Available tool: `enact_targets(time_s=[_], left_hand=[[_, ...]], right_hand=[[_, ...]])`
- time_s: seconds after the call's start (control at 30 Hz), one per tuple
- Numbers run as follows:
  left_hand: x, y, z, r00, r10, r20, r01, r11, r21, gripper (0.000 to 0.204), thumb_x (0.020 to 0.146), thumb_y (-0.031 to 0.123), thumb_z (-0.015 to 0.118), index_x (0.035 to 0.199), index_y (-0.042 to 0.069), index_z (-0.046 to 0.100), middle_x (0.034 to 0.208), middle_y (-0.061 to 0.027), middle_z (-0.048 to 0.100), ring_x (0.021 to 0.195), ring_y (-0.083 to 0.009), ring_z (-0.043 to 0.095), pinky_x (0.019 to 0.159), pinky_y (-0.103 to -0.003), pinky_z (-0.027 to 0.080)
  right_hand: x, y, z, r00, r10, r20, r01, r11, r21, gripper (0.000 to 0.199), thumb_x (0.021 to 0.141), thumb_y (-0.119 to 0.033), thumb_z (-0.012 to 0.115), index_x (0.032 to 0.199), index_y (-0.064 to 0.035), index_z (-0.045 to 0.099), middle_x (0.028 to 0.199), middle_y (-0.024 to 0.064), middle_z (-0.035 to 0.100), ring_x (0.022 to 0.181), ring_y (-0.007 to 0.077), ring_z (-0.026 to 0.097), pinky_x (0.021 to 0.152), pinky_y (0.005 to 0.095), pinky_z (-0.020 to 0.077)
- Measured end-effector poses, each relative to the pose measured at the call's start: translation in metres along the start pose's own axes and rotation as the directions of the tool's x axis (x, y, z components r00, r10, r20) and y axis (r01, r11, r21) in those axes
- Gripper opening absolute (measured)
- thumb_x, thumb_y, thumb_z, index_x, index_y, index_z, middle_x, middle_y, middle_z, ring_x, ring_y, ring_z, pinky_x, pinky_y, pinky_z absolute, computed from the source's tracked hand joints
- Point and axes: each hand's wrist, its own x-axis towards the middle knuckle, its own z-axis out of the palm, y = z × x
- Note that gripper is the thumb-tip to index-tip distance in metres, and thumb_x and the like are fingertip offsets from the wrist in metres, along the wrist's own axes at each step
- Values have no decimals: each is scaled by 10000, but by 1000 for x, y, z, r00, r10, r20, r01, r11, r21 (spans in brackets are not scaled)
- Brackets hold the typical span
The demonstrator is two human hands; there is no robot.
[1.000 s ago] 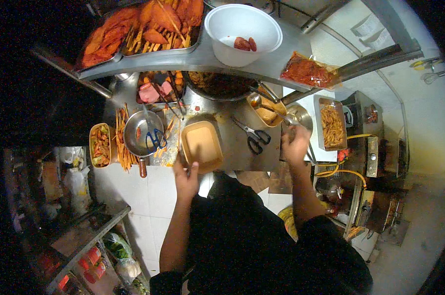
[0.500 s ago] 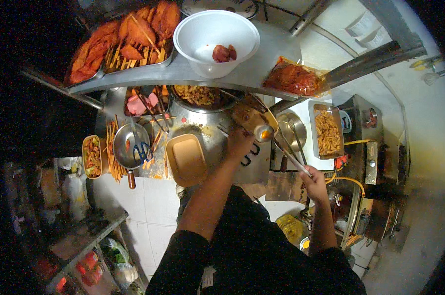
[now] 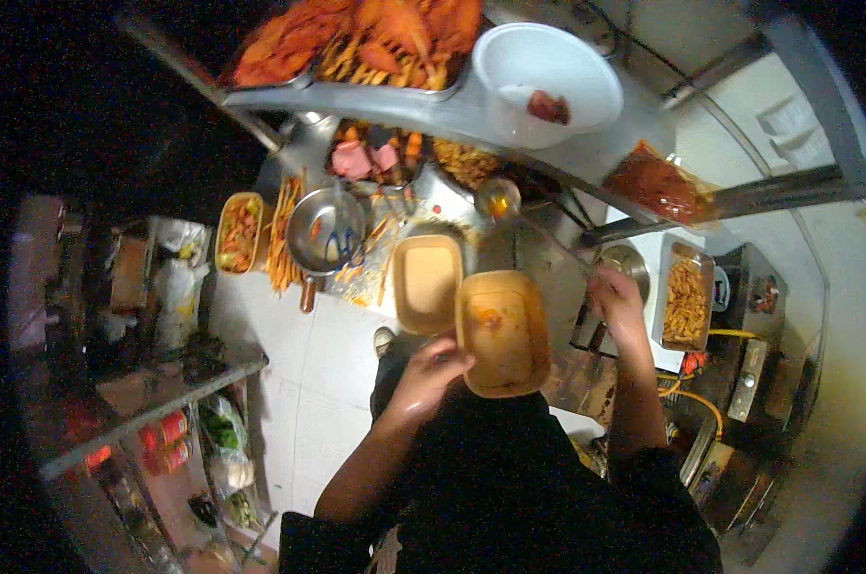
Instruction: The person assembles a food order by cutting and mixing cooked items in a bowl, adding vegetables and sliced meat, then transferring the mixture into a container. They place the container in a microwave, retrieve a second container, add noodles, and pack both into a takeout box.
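Note:
My left hand [image 3: 431, 376] grips the left rim of a brown paper food box [image 3: 509, 349], held tilted close to my body. A little reddish-orange residue shows inside it. In my closed right hand [image 3: 616, 301] is the long handle of a ladle [image 3: 499, 199]; its bowl, with something orange in it, hangs by the near edge of a pan of brown food [image 3: 464, 163]. A second brown paper box [image 3: 428, 287] rests on the counter just left of the held one, its inside bare.
A saucepan [image 3: 325, 232] with a wooden handle, wooden skewers [image 3: 286, 234] and a filled paper box [image 3: 241, 232] lie at left. Overhead, a metal shelf [image 3: 375, 107] bears a white tub [image 3: 548, 81] and bagged red meat [image 3: 657, 182]. A tray of fried strips [image 3: 686, 297] stands right.
My left hand has brought the paper box back toward my body. The ladle has moved away from the box toward the pan. The whole view has shifted and turned.

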Motion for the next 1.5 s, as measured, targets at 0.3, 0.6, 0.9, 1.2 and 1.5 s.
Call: enact_targets(time_s=[0.3,0.6,0.9,1.2,1.5], left_hand=[[-88,-12,-84,946,114,-302,-265,810,-524,279,908,154,675,1138,12,605,1117,-122,679,1013,-231,675,899,-385,558],[-48,28,-147,973,204,-112,-226,945,-238,281,907,74,713,1133,55,547,1082,-20,593,1059,-125,571,883,-287,494],[15,78,-453,708,244,-663,-191,970,154,142,950,157,578,1050,58,561,1054,-48,617,947,-169,601,848,-350,518],[84,84,-540,963,81,-258,-25,976,214,186,873,136,694,1043,107,625,1022,20,659,953,-138,618,839,-327,503],[77,82,-551,988,79,-129,-78,997,10,150,880,90,636,1029,86,617,996,-33,654,928,-171,634,782,-361,555]], right_hand=[[86,-11,113,749,-658,-72,392,529,-753,367,927,-169,661,1246,-13,567,1061,124,605,911,224,628,688,338,509],[-88,-109,236,924,27,382,-300,672,678,809,867,-427,688,1498,-68,332,1437,142,471,1259,311,517,1011,447,469],[-120,-12,190,703,643,-303,-314,663,679,696,912,-407,682,1441,-57,396,1317,119,560,1035,214,631,797,393,551],[-81,-7,224,723,582,-373,-213,701,680,429,1012,-371,565,1181,22,590,1145,97,627,1006,184,616,807,332,562],[-105,-141,360,883,-35,-469,57,998,32,197,975,-158,597,1108,-21,643,1070,80,662,1011,181,617,887,322,496]])
